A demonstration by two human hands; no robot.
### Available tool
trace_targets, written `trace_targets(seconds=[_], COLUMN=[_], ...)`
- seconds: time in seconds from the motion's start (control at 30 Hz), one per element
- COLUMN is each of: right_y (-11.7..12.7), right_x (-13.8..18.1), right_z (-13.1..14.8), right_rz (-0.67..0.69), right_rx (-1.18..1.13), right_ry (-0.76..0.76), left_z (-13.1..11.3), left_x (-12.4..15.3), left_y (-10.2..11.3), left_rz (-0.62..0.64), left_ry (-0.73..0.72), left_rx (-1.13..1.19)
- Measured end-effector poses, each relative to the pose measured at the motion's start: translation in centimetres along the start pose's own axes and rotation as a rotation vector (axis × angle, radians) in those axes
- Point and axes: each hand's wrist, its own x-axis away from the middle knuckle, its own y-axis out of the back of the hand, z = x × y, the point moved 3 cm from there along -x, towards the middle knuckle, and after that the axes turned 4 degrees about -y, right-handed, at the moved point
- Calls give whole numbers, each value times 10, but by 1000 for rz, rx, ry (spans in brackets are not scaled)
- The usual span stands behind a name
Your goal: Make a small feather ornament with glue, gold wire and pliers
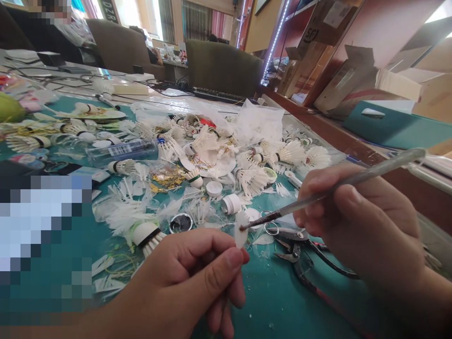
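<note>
- Left hand (197,273), nearest the camera: thumb and forefinger pinched on the lower end of one feather; remaining fingers curled beneath.
- Feather (240,240), white, small: upright above the left fingertips, near the middle of the view; a brown spot on its face.
- Handling, as judged: almost weightless, thin, springy along the shaft, soft and easily split at the edges; best taken low, at the base, by a light pinch that leaves the broad face free. Hard pressure would likely crease it.
- Right hand (370,216): closed in a pen-like grip on a slim brush-like tool (294,205), its dark tip seemingly touching the brown spot.
- White jar (231,204), on its side, and white cap (214,189): just beyond the feather.
- Round pot (181,223), black inside: left of the jar.
- Shuttlecock (146,235), tilted: just beyond the left hand.
- Loose white feathers (123,207): heaped behind that shuttlecock.
- Dark-handled pliers (300,235): on the green mat (261,301), near the right hand.
</note>
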Motion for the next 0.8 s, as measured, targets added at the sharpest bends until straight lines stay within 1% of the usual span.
trace_targets(seconds=[0.13,0.33,0.43,0.6,0.8], right_y=[1,-2,-1,1,0], right_x=[-2,1,0,-4,-2], right_z=[1,3,2,1,1], right_rz=[-51,41,45,8,86], right_rx=[-30,2,-10,-47,-31], right_ry=[30,11,-5,-21,-51], left_z=[2,1,2,0,-2], left_x=[1,2,2,1,2], left_y=[2,1,2,2,0], left_rz=[5,9,7,11,-11], left_ry=[-12,-12,-7,-4,-3], left_rx=[9,15,9,4,6])
